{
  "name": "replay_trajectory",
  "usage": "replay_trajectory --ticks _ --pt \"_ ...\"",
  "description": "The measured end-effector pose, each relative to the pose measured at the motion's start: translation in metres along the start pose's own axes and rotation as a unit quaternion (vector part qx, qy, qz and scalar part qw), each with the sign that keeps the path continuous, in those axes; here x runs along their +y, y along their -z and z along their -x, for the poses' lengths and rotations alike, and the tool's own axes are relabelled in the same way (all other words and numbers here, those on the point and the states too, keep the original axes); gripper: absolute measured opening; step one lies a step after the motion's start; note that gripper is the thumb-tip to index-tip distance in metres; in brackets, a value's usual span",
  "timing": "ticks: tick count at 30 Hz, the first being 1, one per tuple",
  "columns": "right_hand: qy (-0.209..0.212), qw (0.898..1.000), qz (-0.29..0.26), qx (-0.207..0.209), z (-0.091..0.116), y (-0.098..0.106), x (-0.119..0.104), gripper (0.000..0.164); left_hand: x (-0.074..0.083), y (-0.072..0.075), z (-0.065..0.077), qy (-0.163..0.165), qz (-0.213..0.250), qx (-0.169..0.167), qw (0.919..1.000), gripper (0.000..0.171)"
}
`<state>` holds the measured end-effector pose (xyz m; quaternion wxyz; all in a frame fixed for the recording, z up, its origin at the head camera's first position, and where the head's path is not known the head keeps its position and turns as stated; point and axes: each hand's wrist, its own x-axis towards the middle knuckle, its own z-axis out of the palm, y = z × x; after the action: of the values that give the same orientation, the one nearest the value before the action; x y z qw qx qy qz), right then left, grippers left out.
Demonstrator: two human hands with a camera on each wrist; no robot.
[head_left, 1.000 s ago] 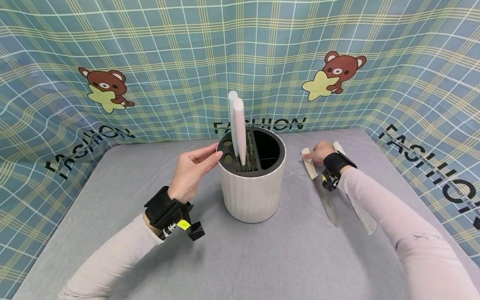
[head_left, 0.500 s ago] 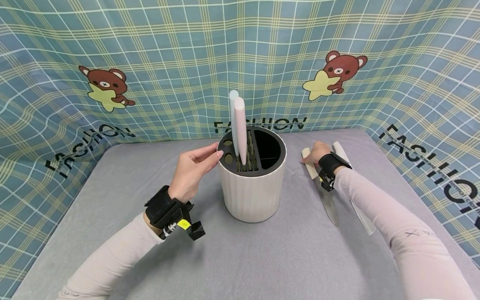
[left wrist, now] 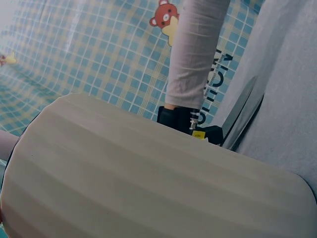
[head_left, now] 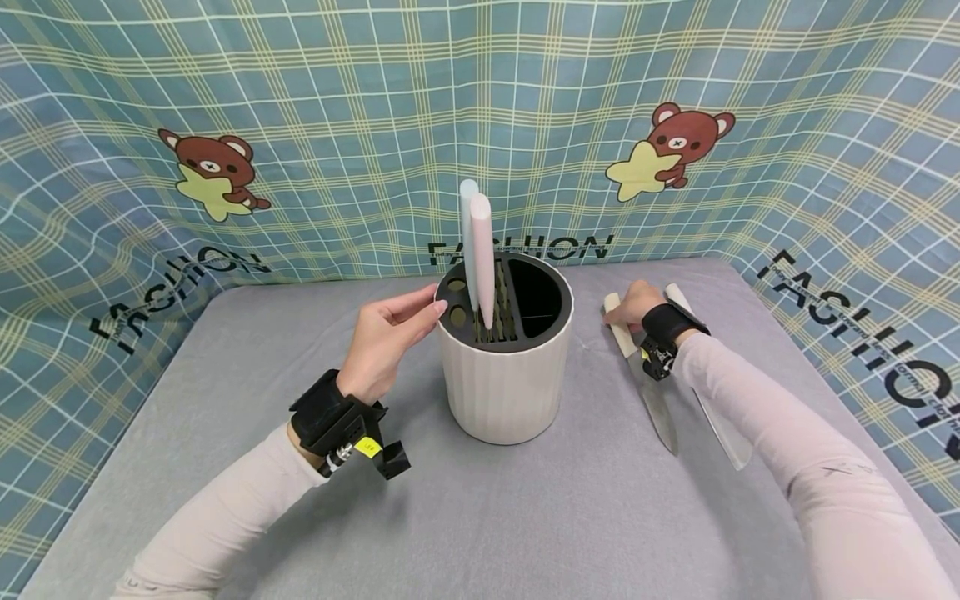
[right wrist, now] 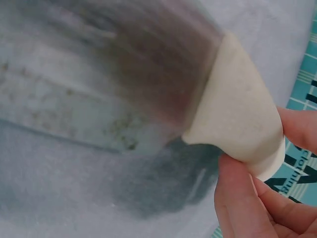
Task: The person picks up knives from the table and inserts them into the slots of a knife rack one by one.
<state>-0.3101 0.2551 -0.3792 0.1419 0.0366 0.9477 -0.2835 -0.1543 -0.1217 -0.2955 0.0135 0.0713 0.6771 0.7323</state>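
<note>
A white ribbed knife holder (head_left: 504,396) with a black slotted top stands on the table. My left hand (head_left: 382,342) touches its left rim with thumb and fingers fairly straight. A pink-handled knife (head_left: 483,258) and a light-blue-handled knife (head_left: 467,217) stand in the slots, handles up. On the right, my right hand (head_left: 633,307) pinches the cream handle of a kitchen knife (head_left: 656,412) between thumb and fingers; its blade points toward me. In the right wrist view the handle (right wrist: 240,109) shows between the fingertips, with the blade blurred. The holder's wall (left wrist: 148,183) fills the left wrist view.
Another knife (head_left: 723,429) with a white handle lies right of the held one, partly hidden under my right forearm. The holder has an open compartment (head_left: 536,300) on its right side. A plaid curtain (head_left: 345,125) hangs behind the grey table (head_left: 480,525).
My right hand shifts slightly left onto the cream knife handle and the fingers close on it. The left hand stays at the holder's rim.
</note>
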Motion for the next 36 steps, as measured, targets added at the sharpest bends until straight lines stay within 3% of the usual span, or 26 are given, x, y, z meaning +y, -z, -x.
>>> replay_trajectory --ticks 3,7,18,22,29,36 --pt "0.005 0.999 -0.032 -0.003 0.003 0.005 -0.003 0.022 0.0 0.0 0.0 -0.002 -0.001 -0.002 1.0 0.045" --pt "0.037 0.997 -0.062 -0.004 0.015 0.014 -0.01 0.036 0.001 0.0 0.0 0.0 -0.001 0.0 1.0 0.044" --pt "0.085 0.993 -0.085 -0.02 0.052 0.047 -0.03 0.041 0.002 -0.001 0.0 0.001 -0.003 -0.001 1.0 0.044" --pt "0.096 0.991 -0.088 -0.008 0.063 0.055 -0.035 0.037 0.002 -0.001 0.0 -0.001 0.0 -0.002 1.0 0.044" --pt "0.125 0.985 -0.121 0.007 0.086 0.066 -0.041 0.047 0.001 -0.001 -0.001 0.001 0.002 0.0 1.0 0.044" --pt "0.152 0.976 -0.156 0.018 0.107 0.071 -0.046 0.043 0.001 0.0 -0.001 0.004 0.001 0.0 1.0 0.045"
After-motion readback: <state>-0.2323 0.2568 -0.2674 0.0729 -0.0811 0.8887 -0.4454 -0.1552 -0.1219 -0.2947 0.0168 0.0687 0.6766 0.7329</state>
